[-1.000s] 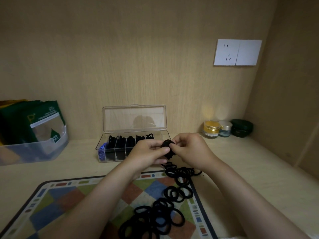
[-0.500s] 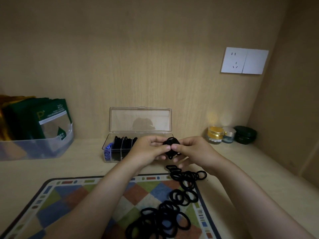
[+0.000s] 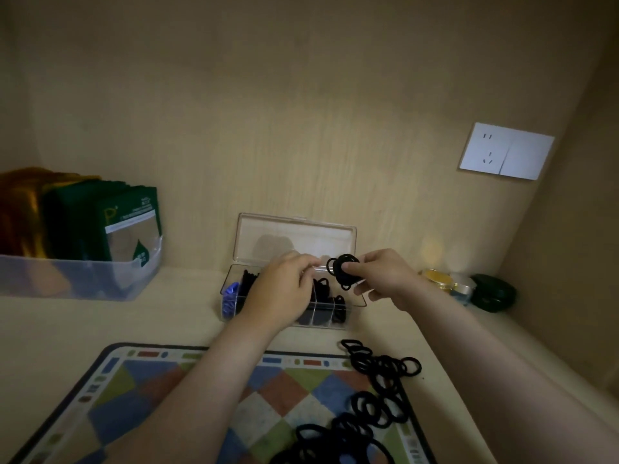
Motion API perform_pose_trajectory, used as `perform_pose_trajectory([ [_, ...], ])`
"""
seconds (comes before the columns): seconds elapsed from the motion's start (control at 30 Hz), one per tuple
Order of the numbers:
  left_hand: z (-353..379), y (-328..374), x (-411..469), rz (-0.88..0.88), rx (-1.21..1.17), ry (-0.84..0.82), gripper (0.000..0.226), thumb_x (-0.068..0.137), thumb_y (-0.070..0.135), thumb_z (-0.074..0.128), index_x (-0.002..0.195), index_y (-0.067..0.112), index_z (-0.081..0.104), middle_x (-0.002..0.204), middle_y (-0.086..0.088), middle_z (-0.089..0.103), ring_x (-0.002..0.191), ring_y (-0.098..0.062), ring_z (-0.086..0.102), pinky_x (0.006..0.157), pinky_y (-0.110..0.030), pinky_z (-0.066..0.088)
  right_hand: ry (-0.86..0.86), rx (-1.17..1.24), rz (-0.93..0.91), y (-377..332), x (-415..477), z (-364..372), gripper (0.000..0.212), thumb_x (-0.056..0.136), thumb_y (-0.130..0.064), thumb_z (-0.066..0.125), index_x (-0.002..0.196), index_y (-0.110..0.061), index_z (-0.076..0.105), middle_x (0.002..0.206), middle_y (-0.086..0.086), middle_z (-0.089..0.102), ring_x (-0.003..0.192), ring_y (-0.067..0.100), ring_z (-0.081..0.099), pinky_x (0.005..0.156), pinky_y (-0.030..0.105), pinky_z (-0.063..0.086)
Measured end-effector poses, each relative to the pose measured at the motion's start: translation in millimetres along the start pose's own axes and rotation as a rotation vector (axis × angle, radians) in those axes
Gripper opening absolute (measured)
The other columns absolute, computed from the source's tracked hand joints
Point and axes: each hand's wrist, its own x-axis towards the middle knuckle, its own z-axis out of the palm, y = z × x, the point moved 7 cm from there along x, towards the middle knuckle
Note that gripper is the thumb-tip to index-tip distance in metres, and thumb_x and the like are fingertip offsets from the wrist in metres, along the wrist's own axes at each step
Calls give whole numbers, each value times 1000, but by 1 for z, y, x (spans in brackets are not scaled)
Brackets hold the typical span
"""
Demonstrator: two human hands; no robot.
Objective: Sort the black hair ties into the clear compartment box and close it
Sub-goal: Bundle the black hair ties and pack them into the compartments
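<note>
The right hand (image 3: 378,279) pinches a small bundle of black hair ties (image 3: 343,272) between thumb and fingers, above the right end of the clear compartment box (image 3: 355,301). The left hand (image 3: 284,291) covers the box's middle compartments; I cannot tell whether it grips anything. The lid (image 3: 294,231) stands open. Loose ties (image 3: 378,370) trail across the patterned mat (image 3: 167,380), probably running on past the bottom edge.

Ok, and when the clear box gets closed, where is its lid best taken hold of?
Probably the free top edge of the lid, pinched from above: it stands upright behind the box, hinged along its bottom, so that edge is exposed and should swing forward and down.
</note>
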Motion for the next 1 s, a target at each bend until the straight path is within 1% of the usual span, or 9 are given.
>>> perform_pose_trajectory([
  [0.1,10,-8,-2,89,198,-90,37,98,22,49,133,30,58,118,8,64,114,-13,51,99,-30,41,45,-186,-10,-2,12,10,21,87,-25,73,83,-4,71,72,9,71,49,15,59,39,21,34],
  [0.2,21,-14,-4,93,261,-167,40,99,30,46,138,30,53,132,9,59,127,-13,46,109,-34,33,88,-489,-52,-5,20,17,23,82,-34,73,76,-12,76,61,1,66,54,15,60,50,25,44],
  [0.33,24,-19,-2,89,294,-182,43,99,33,44,141,32,49,135,8,58,129,-14,43,110,-34,31,122,-804,-37,-12,21,23,23,82,-44,69,80,-22,75,74,-3,70,69,15,66,57,25,48],
  [0.53,35,-21,-4,95,398,-289,49,100,53,31,148,44,34,145,6,45,137,-18,31,114,-37,21,-44,-1139,-80,-15,22,49,12,91,-23,56,79,-20,55,81,-1,59,79,21,59,67,29,48],
  [0.6,39,-20,-6,105,465,-338,51,99,57,26,148,46,31,149,3,40,138,-20,28,115,-40,20,-118,-1151,-102,-15,21,54,27,92,-17,51,68,-26,44,72,-3,53,78,22,58,72,32,51],
  [0.7,41,-21,-6,93,496,-372,52,99,58,25,149,46,31,151,1,37,140,-21,25,116,-41,18,-203,-1101,-105,-11,24,49,27,92,-17,49,67,-27,50,76,-1,58,84,23,61,73,32,51],
  [0.8,42,-20,-5,89,491,-384,51,99,59,25,148,47,32,152,0,36,142,-22,22,116,-41,17,-221,-1023,-144,-11,24,40,21,93,-20,53,93,-15,73,97,5,70,95,24,64,80,33,52],
  [0.9,42,-21,-6,88,490,-376,51,98,60,26,148,48,32,151,1,38,140,-22,24,114,-41,19,-130,-934,-227,-18,16,31,38,94,-9,50,127,-15,67,130,5,65,121,22,59,102,33,48],
  [1.0,41,-21,-6,83,464,-359,52,98,61,28,147,47,35,150,4,39,139,-20,26,114,-40,20,-97,-874,-309,-18,9,31,46,87,-4,44,120,-22,71,127,3,67,117,20,60,100,34,49],
])
